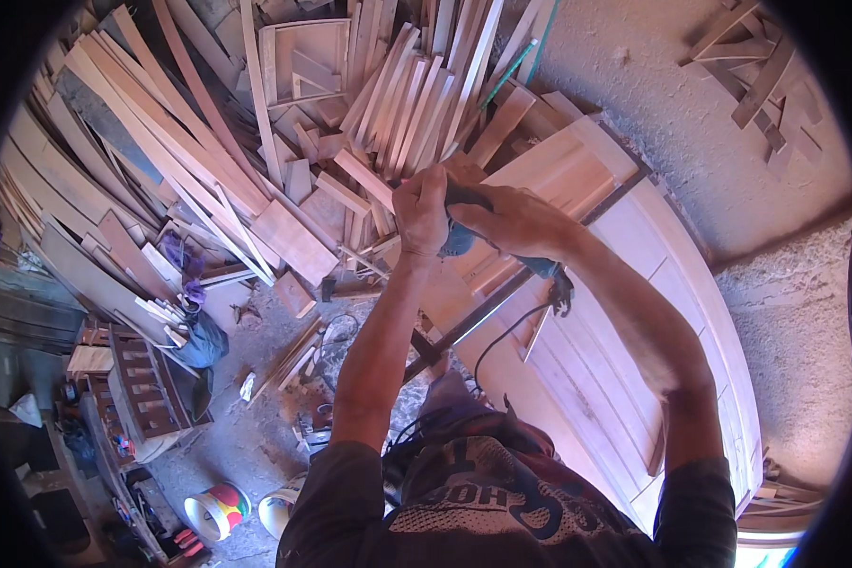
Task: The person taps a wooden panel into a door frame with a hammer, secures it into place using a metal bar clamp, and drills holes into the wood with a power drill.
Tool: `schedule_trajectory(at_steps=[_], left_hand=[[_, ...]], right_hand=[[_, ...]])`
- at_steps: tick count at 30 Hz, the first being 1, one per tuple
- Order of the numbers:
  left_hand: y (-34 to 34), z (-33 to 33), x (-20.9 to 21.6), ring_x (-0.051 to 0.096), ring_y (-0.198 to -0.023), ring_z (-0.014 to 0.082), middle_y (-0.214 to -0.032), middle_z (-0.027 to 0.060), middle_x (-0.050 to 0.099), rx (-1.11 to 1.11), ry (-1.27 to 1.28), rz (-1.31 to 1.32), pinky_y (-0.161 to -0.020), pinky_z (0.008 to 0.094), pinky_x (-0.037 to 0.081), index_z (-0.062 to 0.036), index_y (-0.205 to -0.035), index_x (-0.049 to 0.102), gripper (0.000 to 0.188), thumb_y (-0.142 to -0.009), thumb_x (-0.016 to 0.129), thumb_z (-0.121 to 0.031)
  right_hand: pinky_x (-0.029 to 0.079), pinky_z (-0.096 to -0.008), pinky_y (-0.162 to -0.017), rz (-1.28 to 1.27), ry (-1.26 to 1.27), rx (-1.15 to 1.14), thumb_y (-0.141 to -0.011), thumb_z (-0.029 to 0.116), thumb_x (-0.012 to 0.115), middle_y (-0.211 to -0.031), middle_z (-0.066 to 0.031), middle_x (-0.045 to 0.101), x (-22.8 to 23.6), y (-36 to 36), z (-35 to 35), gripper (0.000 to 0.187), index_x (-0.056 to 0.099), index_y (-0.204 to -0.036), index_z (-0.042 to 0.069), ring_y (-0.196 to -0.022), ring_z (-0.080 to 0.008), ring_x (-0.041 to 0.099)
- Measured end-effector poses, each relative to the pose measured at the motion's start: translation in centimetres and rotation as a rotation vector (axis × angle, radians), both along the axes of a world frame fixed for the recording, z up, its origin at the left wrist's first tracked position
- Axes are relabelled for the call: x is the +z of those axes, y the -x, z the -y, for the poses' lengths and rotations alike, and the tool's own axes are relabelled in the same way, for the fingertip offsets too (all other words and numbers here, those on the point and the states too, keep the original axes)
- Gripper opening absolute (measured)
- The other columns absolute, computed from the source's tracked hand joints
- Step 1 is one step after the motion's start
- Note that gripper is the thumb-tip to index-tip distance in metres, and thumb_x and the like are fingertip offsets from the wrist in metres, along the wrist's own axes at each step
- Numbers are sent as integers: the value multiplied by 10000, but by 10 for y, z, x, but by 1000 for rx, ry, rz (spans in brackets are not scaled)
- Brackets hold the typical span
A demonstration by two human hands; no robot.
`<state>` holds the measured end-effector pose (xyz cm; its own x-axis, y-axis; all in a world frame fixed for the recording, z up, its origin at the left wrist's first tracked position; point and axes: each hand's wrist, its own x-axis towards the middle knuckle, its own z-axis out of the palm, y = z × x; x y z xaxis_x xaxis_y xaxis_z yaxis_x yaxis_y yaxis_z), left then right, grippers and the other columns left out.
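My left hand [421,214] is closed, its fist against the front end of a dark corded power tool [459,239]. My right hand [521,220] wraps over the tool's body from the right. Both hands hide much of the tool, so its exact kind is not clear. A black cord [502,338] trails from its rear end back toward my waist. Under and beside the tool lies a pale wooden panel [568,175]. A larger planked wooden panel [587,379] with a curved edge lies to the right, below my right forearm.
Long boards [161,133] and offcuts are heaped at the far left and ahead. A dark bar [488,312] runs between the panels. A slatted wooden piece [147,383] and a white bucket [218,511] stand at the left. More scraps [757,80] lie at the far right.
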<state>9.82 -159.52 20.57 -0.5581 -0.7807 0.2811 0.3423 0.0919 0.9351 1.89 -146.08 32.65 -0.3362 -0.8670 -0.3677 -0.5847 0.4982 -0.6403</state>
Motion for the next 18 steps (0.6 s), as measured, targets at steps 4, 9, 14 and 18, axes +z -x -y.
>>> schedule_trajectory(at_steps=[4, 9, 14, 18], left_hand=[[-4, -21, 8, 495, -625, 79, -637, 3, 579, -20, -25, -26, -584, 282, 407, 27, -749, 650, 434, -986, 550, -321], [-7, -39, -16, 502, -626, 81, -640, 5, 585, -49, -113, -17, -587, 280, 413, 28, -755, 652, 419, -986, 541, -303], [-9, -45, -30, 508, -632, 82, -653, 13, 594, -77, -143, -18, -597, 278, 419, 33, -770, 656, 391, -980, 533, -273], [-10, -47, -26, 509, -638, 82, -660, 15, 600, -80, -143, -3, -607, 280, 420, 35, -775, 660, 381, -979, 535, -262]], right_hand=[[508, -436, -822, -17, 52, -18, -962, 521, 492, -950, -185, 697, -2, -3, -19, 540, 588, -1219, 56, -876, -303, 688], [504, -432, -828, 36, 47, -22, -960, 516, 491, -955, -188, 697, -27, -5, -34, 549, 590, -1206, 35, -883, -303, 684], [550, -348, -676, 55, 36, -13, -981, 470, 480, -837, -102, 647, -40, -5, -40, 539, 527, -1338, 68, -698, -179, 644], [549, -347, -677, 46, 64, -12, -977, 477, 485, -832, -98, 647, -46, -3, -42, 544, 529, -1337, 71, -703, -176, 649]])
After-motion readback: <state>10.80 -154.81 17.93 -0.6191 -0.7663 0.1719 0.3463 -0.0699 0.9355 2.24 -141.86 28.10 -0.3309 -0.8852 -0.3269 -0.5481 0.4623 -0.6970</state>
